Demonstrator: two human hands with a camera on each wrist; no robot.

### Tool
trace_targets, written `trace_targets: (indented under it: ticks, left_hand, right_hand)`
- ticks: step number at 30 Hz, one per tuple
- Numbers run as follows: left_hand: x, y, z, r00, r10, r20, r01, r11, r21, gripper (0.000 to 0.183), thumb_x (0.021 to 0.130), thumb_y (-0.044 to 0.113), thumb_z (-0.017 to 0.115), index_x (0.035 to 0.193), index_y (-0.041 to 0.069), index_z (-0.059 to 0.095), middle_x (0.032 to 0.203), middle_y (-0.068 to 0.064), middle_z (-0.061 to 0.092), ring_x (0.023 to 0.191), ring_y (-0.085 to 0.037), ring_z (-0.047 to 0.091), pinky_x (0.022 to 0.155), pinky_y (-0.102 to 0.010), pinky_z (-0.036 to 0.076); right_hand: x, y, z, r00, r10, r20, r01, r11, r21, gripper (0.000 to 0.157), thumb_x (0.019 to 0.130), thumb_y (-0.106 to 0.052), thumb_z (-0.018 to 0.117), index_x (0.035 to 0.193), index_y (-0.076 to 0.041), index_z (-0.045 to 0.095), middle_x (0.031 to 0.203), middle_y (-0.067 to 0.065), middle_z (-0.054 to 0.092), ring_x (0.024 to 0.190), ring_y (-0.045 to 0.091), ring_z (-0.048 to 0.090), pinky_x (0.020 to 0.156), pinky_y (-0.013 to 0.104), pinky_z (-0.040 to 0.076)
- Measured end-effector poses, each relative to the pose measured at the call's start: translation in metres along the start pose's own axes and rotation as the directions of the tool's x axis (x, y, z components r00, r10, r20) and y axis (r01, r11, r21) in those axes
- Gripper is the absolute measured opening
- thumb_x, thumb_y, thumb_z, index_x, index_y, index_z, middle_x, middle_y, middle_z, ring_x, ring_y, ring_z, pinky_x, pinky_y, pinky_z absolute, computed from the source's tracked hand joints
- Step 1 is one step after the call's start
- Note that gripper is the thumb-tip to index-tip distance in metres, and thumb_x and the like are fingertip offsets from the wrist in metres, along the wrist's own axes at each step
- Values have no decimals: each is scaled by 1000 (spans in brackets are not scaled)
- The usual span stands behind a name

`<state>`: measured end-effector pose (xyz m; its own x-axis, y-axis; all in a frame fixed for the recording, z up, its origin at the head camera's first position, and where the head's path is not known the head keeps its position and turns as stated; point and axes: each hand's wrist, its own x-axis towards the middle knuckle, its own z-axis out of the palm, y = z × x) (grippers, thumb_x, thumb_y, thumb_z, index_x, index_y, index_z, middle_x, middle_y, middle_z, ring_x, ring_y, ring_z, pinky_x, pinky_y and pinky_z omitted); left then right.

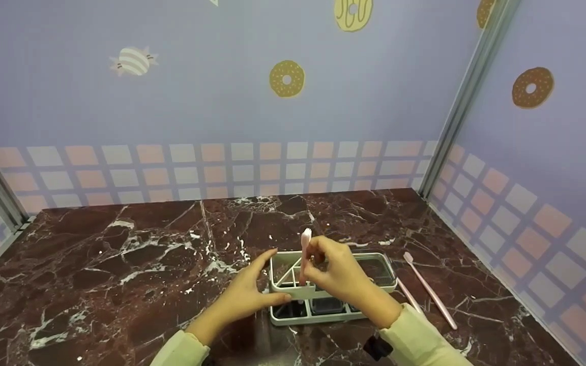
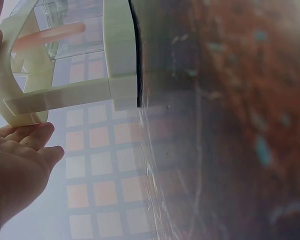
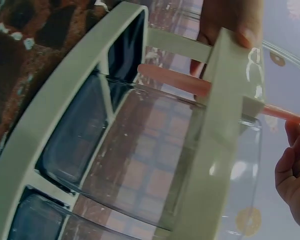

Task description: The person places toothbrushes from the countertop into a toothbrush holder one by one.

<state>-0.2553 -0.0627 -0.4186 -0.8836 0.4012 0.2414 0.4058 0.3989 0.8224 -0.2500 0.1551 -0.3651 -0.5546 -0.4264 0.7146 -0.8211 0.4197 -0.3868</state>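
Note:
A pale toothbrush holder (image 1: 323,319) with an upper frame and a lower base stands on the table. My right hand (image 1: 341,269) pinches a pink toothbrush (image 1: 304,256) upright, bristles up, over the left part of the upper frame. In the right wrist view, the handle of this toothbrush (image 3: 175,81) passes down through the frame toward the base. My left hand (image 1: 244,295) holds the holder's left end, thumb at the front and a finger at the back corner. Clear cups (image 3: 140,145) sit within the holder, partly hidden by my right hand in the head view.
Two more pink toothbrushes lie right of the holder: one toothbrush (image 1: 431,292) in full view, another toothbrush (image 1: 409,295) partly covered by the right sleeve. The dark marble table (image 1: 120,305) is bounded by patterned walls (image 1: 196,117) at the back and sides.

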Motion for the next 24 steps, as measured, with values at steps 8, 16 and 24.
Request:
trace_targets:
  ticks: [8, 16, 24]
  left_hand:
    - [0, -1, 1, 1000, 12, 0, -12, 1000, -29, 100, 69, 39, 84, 149, 10, 32, 139, -18, 51, 123, -35, 51, 104, -60, 38]
    - [1, -3, 1, 1000, 24, -7, -25, 999, -46, 98, 69, 36, 84, 148, 8, 33, 138, -20, 51, 122, -37, 51, 103, -60, 39]
    - [1, -2, 1, 1000, 10, -3, -10, 999, -46, 97, 70, 36, 83, 149, 10, 33, 140, -19, 49, 124, -37, 49, 104, -62, 37]
  right_hand:
    - [-5, 5, 6, 1000, -15, 20, 15, 1000, -5, 19, 73, 9, 65, 87, -2, 56, 72, 3, 59, 61, 11, 53, 53, 20, 49]
    - [-6, 8, 9, 999, -20, 41, 21, 1000, -18, 19, 72, 7, 65, 85, -3, 56, 71, 2, 59, 59, 12, 53, 50, 18, 48]
    - [-5, 8, 11, 998, -26, 51, 28, 999, -36, 18, 73, 6, 65, 86, -4, 57, 72, 2, 58, 60, 9, 51, 51, 14, 45]
